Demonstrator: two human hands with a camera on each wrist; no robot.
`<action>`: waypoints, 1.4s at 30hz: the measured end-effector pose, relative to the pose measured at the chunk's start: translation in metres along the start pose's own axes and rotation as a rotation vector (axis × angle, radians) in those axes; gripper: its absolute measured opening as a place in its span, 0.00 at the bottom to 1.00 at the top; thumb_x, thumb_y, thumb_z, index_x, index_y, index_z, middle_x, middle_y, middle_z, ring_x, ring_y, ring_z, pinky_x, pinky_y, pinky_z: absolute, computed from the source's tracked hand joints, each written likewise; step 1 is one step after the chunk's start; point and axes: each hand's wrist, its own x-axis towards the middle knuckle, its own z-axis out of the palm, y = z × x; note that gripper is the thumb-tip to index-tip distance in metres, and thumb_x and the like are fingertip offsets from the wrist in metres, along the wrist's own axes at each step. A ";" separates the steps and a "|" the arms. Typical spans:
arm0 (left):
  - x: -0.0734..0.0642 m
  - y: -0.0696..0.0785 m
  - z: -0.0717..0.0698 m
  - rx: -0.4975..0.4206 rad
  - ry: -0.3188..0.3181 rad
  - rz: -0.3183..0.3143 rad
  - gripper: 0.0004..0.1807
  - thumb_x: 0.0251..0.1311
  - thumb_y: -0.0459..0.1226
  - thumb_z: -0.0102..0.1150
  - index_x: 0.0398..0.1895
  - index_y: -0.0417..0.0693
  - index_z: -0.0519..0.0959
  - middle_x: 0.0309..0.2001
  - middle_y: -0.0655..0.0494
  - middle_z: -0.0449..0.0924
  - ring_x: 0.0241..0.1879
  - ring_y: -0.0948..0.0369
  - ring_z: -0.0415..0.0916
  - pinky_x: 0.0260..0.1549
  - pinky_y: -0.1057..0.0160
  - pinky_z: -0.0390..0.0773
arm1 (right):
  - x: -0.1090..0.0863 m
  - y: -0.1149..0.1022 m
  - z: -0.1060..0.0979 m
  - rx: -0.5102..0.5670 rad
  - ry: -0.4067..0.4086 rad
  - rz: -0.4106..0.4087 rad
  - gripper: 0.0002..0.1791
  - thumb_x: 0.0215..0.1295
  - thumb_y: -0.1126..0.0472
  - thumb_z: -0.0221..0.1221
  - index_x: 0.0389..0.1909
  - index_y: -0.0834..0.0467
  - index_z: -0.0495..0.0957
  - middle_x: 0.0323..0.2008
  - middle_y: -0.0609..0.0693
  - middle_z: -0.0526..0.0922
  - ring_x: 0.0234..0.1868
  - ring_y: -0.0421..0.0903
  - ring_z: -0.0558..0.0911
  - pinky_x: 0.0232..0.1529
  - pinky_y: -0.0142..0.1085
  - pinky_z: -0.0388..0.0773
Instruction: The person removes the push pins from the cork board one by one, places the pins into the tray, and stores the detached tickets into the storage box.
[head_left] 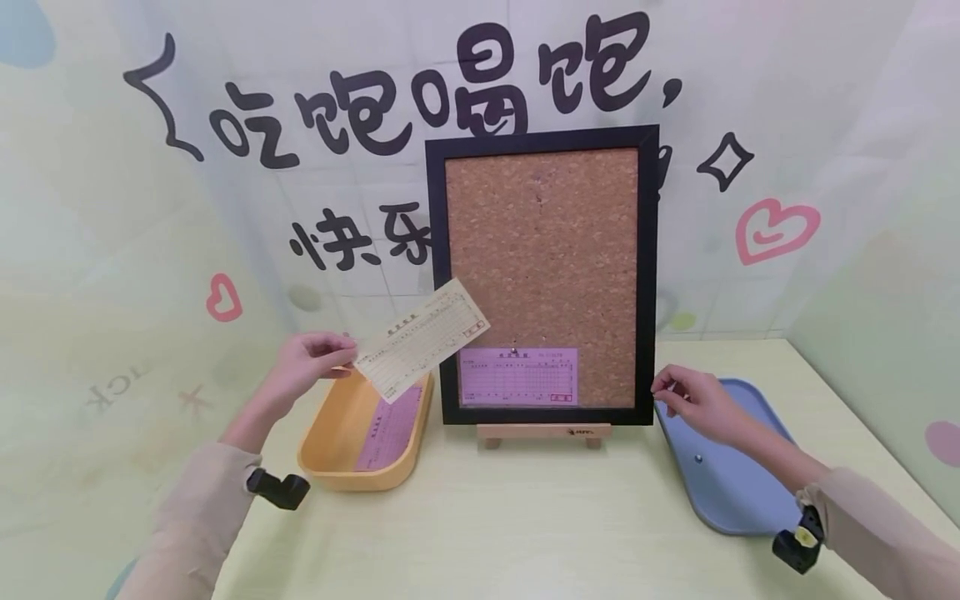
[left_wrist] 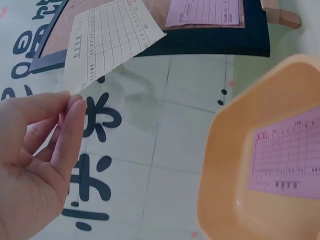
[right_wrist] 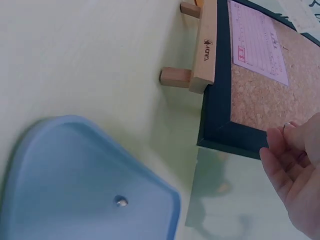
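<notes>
Yellow plastic tray (head_left: pixel 352 481) left with a purple slip (head_left: pixel 387 435) inside, blue tray (head_left: pixel 729 504) right, framed corkboard (head_left: pixel 543 242) between. Pale worktop (head_left: pixel 540 517), doodle-lettered wall (head_left: pixel 322 187). Cream printed slip (head_left: pixel 422 340) tilts before the corkboard's left edge, left fingers (head_left: pixel 330 342) pinching it; right fingers (right_wrist: pixel 273 167) pinch something small and shiny (right_wrist: pixel 287 126).

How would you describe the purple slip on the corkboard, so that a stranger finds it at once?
Find the upright, black-framed corkboard in the middle. The purple slip is in its lower left corner. Another purple slip lies in the yellow tray; only this one is on the cork.
</notes>
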 end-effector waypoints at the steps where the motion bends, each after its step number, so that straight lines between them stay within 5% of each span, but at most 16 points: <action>1: -0.002 -0.002 -0.003 -0.003 0.005 0.000 0.18 0.58 0.31 0.55 0.44 0.20 0.70 0.29 0.64 0.78 0.30 0.67 0.79 0.35 0.64 0.80 | -0.003 0.002 0.000 -0.011 0.008 0.008 0.03 0.59 0.74 0.53 0.30 0.64 0.73 0.23 0.48 0.75 0.19 0.40 0.74 0.15 0.30 0.69; 12: -0.022 -0.027 -0.023 -0.007 0.061 -0.029 0.15 0.57 0.34 0.58 0.40 0.27 0.75 0.29 0.65 0.79 0.30 0.65 0.78 0.33 0.68 0.80 | -0.031 0.020 -0.013 -0.051 0.007 0.048 0.03 0.59 0.74 0.54 0.29 0.63 0.73 0.23 0.45 0.74 0.19 0.34 0.72 0.16 0.31 0.69; 15: -0.023 -0.042 -0.031 -0.048 0.054 -0.002 0.17 0.54 0.38 0.61 0.39 0.29 0.77 0.30 0.61 0.80 0.30 0.62 0.79 0.33 0.66 0.80 | -0.037 0.028 -0.014 -0.050 0.020 0.034 0.04 0.57 0.75 0.55 0.29 0.65 0.73 0.24 0.44 0.74 0.18 0.35 0.72 0.16 0.30 0.70; 16: -0.013 -0.072 -0.040 -0.105 0.029 0.024 0.17 0.54 0.38 0.62 0.38 0.31 0.78 0.30 0.59 0.81 0.30 0.61 0.79 0.34 0.66 0.80 | -0.039 0.030 -0.014 -0.046 0.022 0.030 0.03 0.56 0.75 0.55 0.29 0.66 0.73 0.24 0.44 0.74 0.18 0.35 0.73 0.17 0.30 0.70; 19: -0.014 -0.083 -0.046 -0.132 0.018 0.021 0.17 0.51 0.42 0.64 0.37 0.35 0.80 0.31 0.57 0.81 0.31 0.60 0.80 0.34 0.65 0.80 | -0.044 0.036 -0.014 -0.045 0.029 0.042 0.03 0.56 0.76 0.56 0.29 0.66 0.74 0.25 0.43 0.74 0.18 0.37 0.73 0.17 0.30 0.71; 22: -0.021 -0.080 -0.044 -0.091 0.048 -0.020 0.20 0.53 0.40 0.63 0.40 0.29 0.77 0.29 0.59 0.81 0.29 0.62 0.79 0.34 0.67 0.80 | -0.047 0.038 -0.014 -0.054 0.030 0.075 0.02 0.56 0.74 0.56 0.29 0.66 0.74 0.25 0.44 0.75 0.19 0.38 0.74 0.17 0.30 0.71; 23: -0.034 -0.053 -0.036 -0.032 0.076 -0.057 0.21 0.53 0.39 0.62 0.41 0.26 0.76 0.29 0.61 0.80 0.28 0.63 0.79 0.33 0.67 0.80 | -0.048 0.038 -0.014 -0.058 0.028 0.084 0.02 0.57 0.74 0.56 0.30 0.65 0.74 0.25 0.45 0.75 0.19 0.37 0.74 0.18 0.30 0.72; 28: -0.044 -0.053 -0.032 0.016 0.094 -0.129 0.21 0.57 0.32 0.57 0.46 0.18 0.70 0.28 0.66 0.78 0.27 0.67 0.78 0.32 0.69 0.80 | -0.053 0.038 -0.013 -0.047 0.014 0.116 0.02 0.58 0.72 0.55 0.30 0.64 0.75 0.24 0.50 0.77 0.20 0.38 0.74 0.19 0.32 0.73; 30: -0.044 -0.069 -0.034 -0.010 0.091 -0.128 0.21 0.56 0.34 0.58 0.45 0.20 0.72 0.29 0.64 0.79 0.28 0.67 0.79 0.32 0.69 0.80 | -0.055 0.039 -0.012 -0.034 0.012 0.119 0.02 0.58 0.72 0.55 0.31 0.64 0.75 0.24 0.52 0.77 0.20 0.40 0.75 0.19 0.32 0.74; 37: -0.022 -0.193 -0.055 -0.083 0.107 -0.125 0.17 0.53 0.41 0.62 0.42 0.39 0.79 0.35 0.51 0.82 0.32 0.58 0.80 0.32 0.64 0.81 | -0.060 0.045 -0.009 0.012 -0.002 0.139 0.02 0.59 0.71 0.55 0.32 0.67 0.75 0.25 0.53 0.76 0.21 0.41 0.74 0.20 0.32 0.75; 42: -0.023 -0.222 -0.051 -0.064 0.176 -0.171 0.23 0.50 0.44 0.65 0.44 0.35 0.77 0.35 0.48 0.81 0.32 0.57 0.81 0.32 0.62 0.81 | -0.063 0.047 -0.006 0.021 -0.004 0.149 0.02 0.59 0.71 0.55 0.32 0.67 0.75 0.24 0.52 0.76 0.20 0.40 0.74 0.20 0.32 0.75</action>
